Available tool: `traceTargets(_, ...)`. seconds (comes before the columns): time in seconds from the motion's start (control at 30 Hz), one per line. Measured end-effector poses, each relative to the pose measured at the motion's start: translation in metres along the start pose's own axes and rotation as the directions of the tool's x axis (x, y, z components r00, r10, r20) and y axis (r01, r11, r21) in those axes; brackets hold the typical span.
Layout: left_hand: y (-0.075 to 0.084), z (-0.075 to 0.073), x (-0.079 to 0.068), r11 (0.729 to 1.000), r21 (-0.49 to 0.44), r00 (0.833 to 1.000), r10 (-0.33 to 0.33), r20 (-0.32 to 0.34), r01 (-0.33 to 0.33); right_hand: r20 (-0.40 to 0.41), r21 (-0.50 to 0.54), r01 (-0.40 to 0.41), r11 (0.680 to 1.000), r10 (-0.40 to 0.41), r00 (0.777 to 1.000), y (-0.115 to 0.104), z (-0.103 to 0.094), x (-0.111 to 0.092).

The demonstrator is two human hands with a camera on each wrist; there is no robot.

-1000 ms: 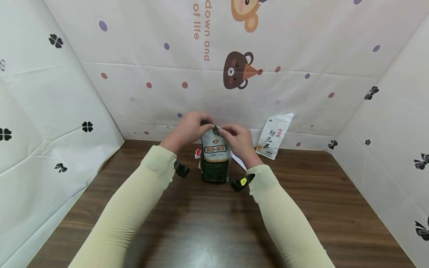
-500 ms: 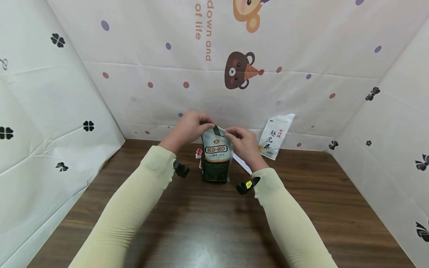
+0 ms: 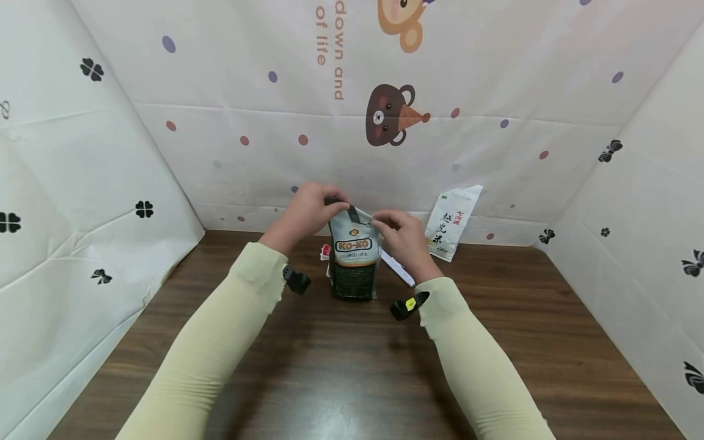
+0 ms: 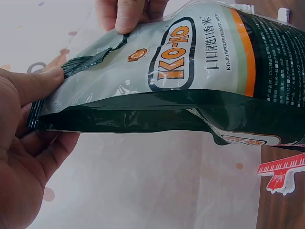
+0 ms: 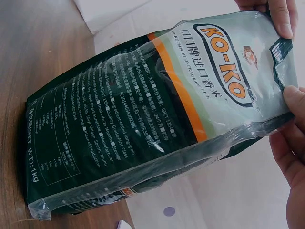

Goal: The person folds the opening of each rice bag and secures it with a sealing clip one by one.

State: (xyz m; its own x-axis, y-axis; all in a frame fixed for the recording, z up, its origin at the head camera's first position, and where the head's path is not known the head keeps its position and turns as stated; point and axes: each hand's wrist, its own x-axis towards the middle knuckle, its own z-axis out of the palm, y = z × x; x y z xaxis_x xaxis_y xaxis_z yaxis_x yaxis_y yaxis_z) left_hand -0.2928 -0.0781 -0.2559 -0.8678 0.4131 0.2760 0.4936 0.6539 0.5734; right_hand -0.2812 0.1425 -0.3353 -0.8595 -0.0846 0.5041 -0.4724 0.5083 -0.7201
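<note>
A green and white KO-KO rice bag stands upright on the table, its top edge partly folded over. My left hand pinches the bag's top left corner, thumb in front, as the left wrist view shows close up. At the top right edge, my right hand pinches the bag between thumb and fingers. Behind the bag's left side a red and white clip with ruler-like marks shows in part. A long white strip with marks along it lies behind the bag on the right, partly hidden.
Farther right, a white rice bag leans against the patterned back sheet. Similar sheets hang at the left and right. The brown wooden table reaches toward me under both forearms.
My right hand has slid right along the bag's top edge, from near the middle to the right side, uncovering more of the white strip. The left hand has stayed at its corner.
</note>
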Motion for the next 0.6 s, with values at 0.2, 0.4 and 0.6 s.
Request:
traceTargets(0.2,-0.004,0.005,0.0,0.996,-0.086,0.999,-0.035,-0.03,0.032,-0.012,0.006,0.008,1.0,-0.008,1.0,0.001,0.0,-0.002)
traceTargets(0.4,-0.011,0.012,-0.002,0.963,-0.251,0.989,-0.124,-0.079,0.101,-0.021,-0.015,0.0,1.0,-0.001,1.0,0.0,0.001,-0.004)
traceTargets(0.6,-0.014,0.019,-0.002,0.909,-0.399,0.979,-0.175,-0.105,0.12,-0.001,0.003,-0.009,1.0,0.009,1.0,-0.001,0.0,-0.002)
